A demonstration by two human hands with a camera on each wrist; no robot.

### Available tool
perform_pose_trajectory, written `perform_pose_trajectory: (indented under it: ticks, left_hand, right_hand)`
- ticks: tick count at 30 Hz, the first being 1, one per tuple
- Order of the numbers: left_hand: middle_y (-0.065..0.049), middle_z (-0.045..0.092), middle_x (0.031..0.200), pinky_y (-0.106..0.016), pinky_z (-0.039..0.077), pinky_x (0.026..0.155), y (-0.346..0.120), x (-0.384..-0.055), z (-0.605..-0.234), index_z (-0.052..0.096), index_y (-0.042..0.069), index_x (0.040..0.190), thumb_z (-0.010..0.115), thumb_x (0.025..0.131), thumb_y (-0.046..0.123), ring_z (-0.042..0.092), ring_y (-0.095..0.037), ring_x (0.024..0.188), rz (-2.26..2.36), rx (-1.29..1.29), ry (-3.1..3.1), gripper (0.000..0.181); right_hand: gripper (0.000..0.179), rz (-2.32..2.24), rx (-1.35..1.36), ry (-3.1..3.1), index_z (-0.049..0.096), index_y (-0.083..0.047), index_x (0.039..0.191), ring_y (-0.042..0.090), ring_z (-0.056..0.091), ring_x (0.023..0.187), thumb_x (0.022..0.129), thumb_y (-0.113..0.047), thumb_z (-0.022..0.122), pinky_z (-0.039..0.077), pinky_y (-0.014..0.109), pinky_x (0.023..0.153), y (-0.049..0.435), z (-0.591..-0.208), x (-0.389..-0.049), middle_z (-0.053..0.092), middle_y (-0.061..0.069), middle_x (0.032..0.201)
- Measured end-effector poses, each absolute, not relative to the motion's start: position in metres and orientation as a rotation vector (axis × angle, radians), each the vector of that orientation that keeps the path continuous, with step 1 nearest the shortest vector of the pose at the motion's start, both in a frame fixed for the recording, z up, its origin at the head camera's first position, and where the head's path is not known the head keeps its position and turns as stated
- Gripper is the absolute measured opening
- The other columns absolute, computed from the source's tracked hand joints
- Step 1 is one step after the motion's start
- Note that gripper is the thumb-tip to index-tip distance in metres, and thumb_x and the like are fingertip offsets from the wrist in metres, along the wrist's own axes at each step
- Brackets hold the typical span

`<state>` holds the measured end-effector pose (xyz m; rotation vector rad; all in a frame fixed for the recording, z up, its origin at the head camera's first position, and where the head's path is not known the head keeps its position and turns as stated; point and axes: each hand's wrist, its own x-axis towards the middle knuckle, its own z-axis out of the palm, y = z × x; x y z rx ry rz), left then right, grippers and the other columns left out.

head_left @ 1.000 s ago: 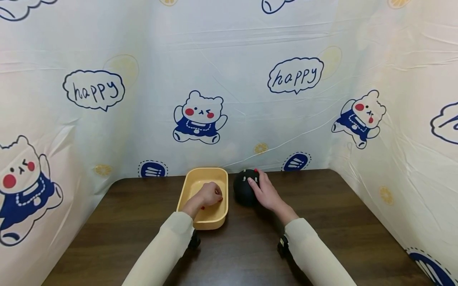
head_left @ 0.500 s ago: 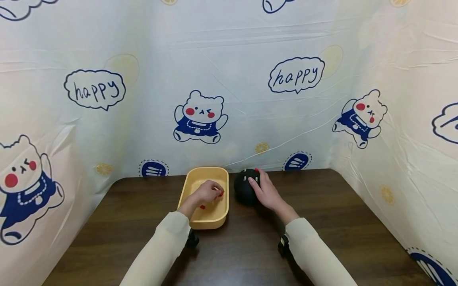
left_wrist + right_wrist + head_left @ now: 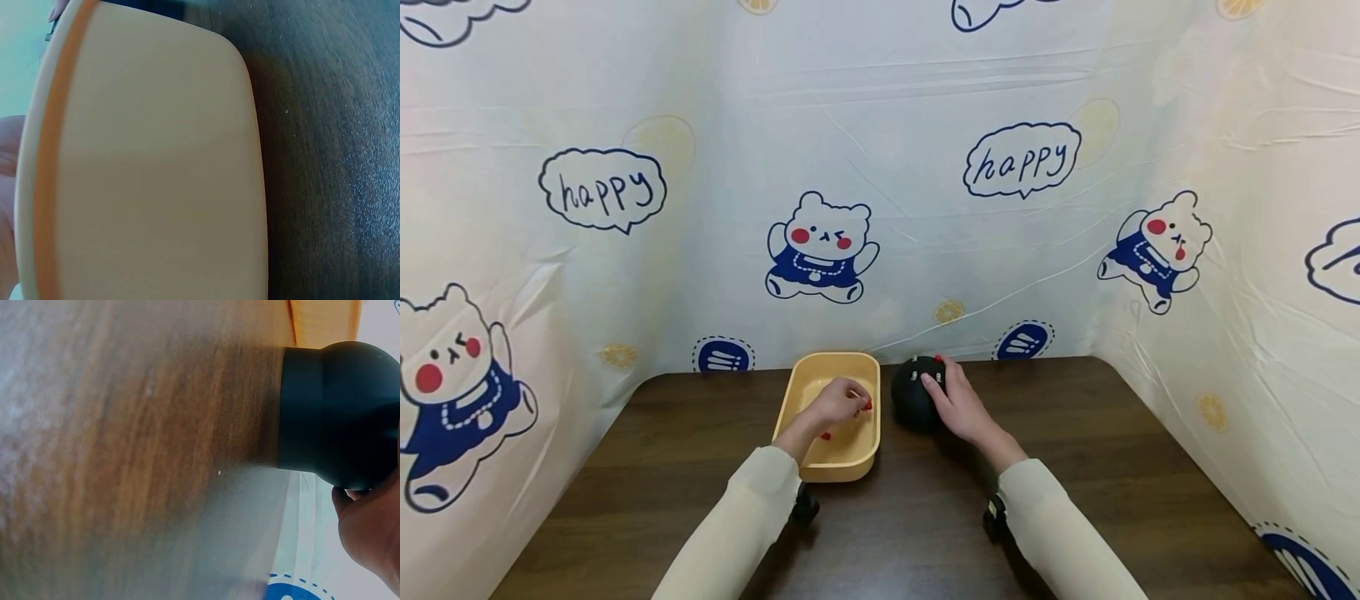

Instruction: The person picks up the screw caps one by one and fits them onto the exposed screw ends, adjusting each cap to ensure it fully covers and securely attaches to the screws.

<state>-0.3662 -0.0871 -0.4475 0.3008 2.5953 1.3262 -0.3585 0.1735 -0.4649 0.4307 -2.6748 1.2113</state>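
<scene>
A yellow rectangular tray (image 3: 839, 473) stands on the table left of a black ball-shaped thing (image 3: 912, 408). My left hand (image 3: 833, 403) reaches inside the tray, thumb and fingers together on a small red piece (image 3: 868, 406). Another small red piece (image 3: 826, 435) lies in the tray beside the wrist. My right hand (image 3: 958, 404) holds the black thing from its right side, thumb over the top and fingers behind. Small pale spots mark its top, and a red spot shows by the fingertips. In the right wrist view its cylindrical base stands on the table.
The dark wooden table (image 3: 700, 483) ends at a pale printed curtain (image 3: 895, 250) right behind the tray. The curtain also hangs along both sides. In the left wrist view the tray's outer wall (image 3: 156, 156) covers most of the left hand.
My left hand has lifted slightly and turned inside the tray, and the red piece at its fingertips shows more plainly. My right hand keeps its hold on the black thing.
</scene>
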Motion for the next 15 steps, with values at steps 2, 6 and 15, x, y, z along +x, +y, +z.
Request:
perform_pose_trajectory:
  ticks: [2, 6, 15]
  left_hand:
    - [-0.019, 0.069, 0.100, -0.028, 0.047, 0.069, -0.0876, -0.3658, -0.4477, 0.072, -0.002, 0.109, 0.058, 0.102, 0.007, 0.060, -0.020, 0.080, 1.343, 0.291, 2.616, 0.018]
    - [-0.020, 0.069, 0.100, -0.028, 0.048, 0.068, -0.0874, -0.3655, -0.4465, 0.072, -0.003, 0.108, 0.058, 0.102, 0.005, 0.059, -0.018, 0.078, 1.440, 0.270, 2.611, 0.017]
    - [-0.020, 0.067, 0.103, -0.027, 0.047, 0.069, -0.0852, -0.3668, -0.4426, 0.071, -0.001, 0.107, 0.058, 0.103, 0.007, 0.059, -0.020, 0.082, 1.567, 0.251, 2.638, 0.015]
  right_hand:
    - [0.071, 1.212, 0.427, -2.676, 0.027, -0.004, 0.158, 0.039, 0.044, 0.137, 0.108, -0.052, 0.042, 0.035, 0.058, 0.115, 0.1733, -0.4650, -0.3585, 0.037, 0.023, 0.153]
    - [0.070, 1.202, 0.428, -2.676, 0.026, -0.004, 0.157, 0.039, 0.044, 0.137, 0.108, -0.051, 0.042, 0.035, 0.058, 0.115, 0.1733, -0.4664, -0.3596, 0.037, 0.023, 0.153]
    - [0.070, 1.199, 0.433, -2.679, 0.027, -0.003, 0.157, 0.039, 0.045, 0.136, 0.108, -0.051, 0.042, 0.035, 0.058, 0.115, 0.1742, -0.4668, -0.3605, 0.038, 0.024, 0.151]
